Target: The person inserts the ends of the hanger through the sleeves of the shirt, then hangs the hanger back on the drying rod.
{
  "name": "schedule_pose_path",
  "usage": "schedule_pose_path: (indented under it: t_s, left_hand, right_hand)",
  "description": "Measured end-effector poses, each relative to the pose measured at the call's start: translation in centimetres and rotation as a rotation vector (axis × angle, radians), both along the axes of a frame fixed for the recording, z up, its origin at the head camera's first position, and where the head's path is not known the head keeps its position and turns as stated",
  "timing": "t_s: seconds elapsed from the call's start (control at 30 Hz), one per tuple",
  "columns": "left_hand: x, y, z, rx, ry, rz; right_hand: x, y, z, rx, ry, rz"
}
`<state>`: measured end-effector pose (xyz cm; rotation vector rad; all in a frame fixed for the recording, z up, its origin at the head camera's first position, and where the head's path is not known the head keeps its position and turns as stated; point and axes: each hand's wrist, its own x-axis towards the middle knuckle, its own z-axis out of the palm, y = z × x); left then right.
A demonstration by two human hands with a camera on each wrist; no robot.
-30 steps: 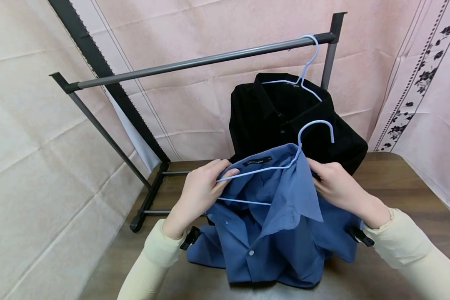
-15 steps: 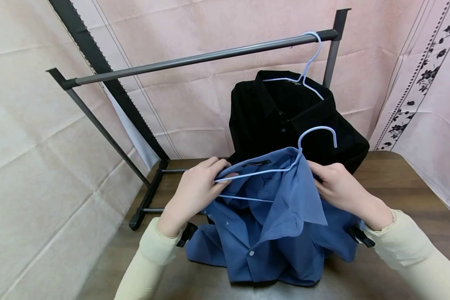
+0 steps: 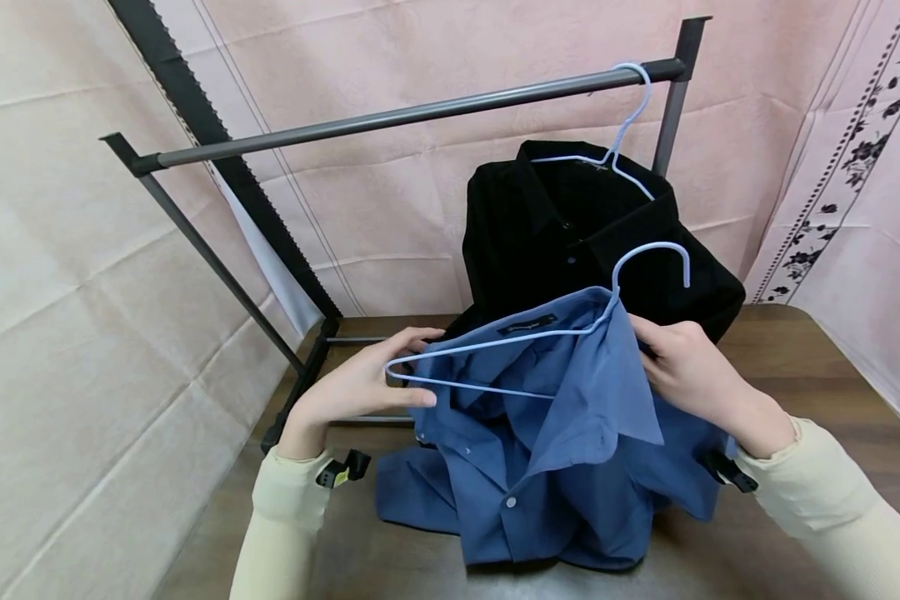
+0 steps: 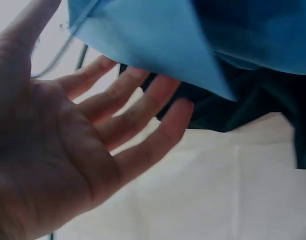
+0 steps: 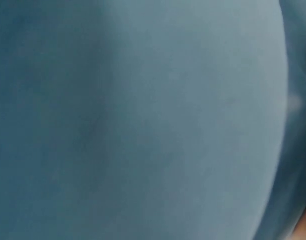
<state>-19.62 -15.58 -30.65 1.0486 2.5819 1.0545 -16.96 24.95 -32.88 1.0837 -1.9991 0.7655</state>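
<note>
A blue button-up shirt (image 3: 525, 467) with a white hanger (image 3: 487, 342) partly inside its collar lies bunched over the table. The hanger's left end pokes out of the neck opening, and its hook (image 3: 648, 250) stands up at the right. My left hand (image 3: 352, 379) is spread at that left end, thumb apart, fingers behind the collar; in the left wrist view its fingers (image 4: 138, 110) extend loosely under the blue cloth. At the collar's right side my right hand (image 3: 690, 367) grips the shirt, its fingertips hidden behind the fabric. Blue cloth (image 5: 168, 120) fills the right wrist view.
Behind stands a dark metal garment rack (image 3: 390, 117). A black shirt (image 3: 517, 242) hangs from its right end on another white hanger (image 3: 637, 117), close behind the blue shirt. The brown wooden table (image 3: 810, 400) lies below, with pale cloth walls (image 3: 375, 225) around.
My left hand has let go of the hanger and collar and moved left, its fingers spreading. The hanger's left end now shows outside the collar. The right hand keeps its grip.
</note>
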Motion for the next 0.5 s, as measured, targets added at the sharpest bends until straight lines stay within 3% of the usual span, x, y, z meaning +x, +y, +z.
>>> schedule_pose_path:
  t_s: [0.17, 0.27, 0.4, 0.5]
  left_hand:
    - [-0.2, 0.4, -2.3, 0.092, -0.076, -0.074]
    - [-0.3, 1.4, -3.7, 0.14, -0.104, -0.07]
    - [-0.7, 2.2, -5.4, 0.157, -0.094, -0.016]
    - [-0.8, 2.0, -6.0, 0.151, -0.08, 0.046]
  right_hand:
    - [0.1, 0.4, 0.2, -0.007, 0.018, -0.029]
    - [0.1, 0.6, 0.4, -0.004, 0.047, -0.055]
    - [0.1, 0.8, 0.4, -0.008, 0.063, -0.071]
    - [0.1, 0.9, 0.2, -0.01, 0.05, -0.062]
